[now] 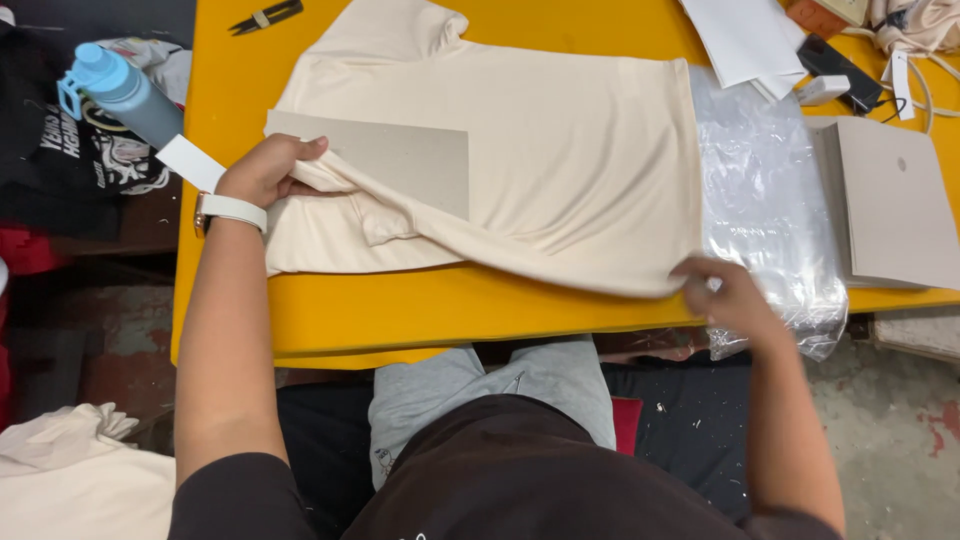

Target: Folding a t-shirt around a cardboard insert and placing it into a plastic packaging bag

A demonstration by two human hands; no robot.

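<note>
A cream T-shirt [560,160] lies spread on the yellow table [400,310], with a grey cardboard sheet [400,155] resting on it. My left hand [265,170], with a white watch on the wrist, pinches the shirt's near left edge beside the cardboard and folds it over. Near the table's front edge, my right hand [720,290] grips the shirt's lower right corner. A fold of fabric stretches between the two hands.
Clear plastic bags [770,200] lie right of the shirt, beside a stack of grey cardboard sheets [890,200]. Black thread snips [265,16] sit at the back left. A blue bottle [120,90] stands off the table's left, white papers [745,40] at the back right.
</note>
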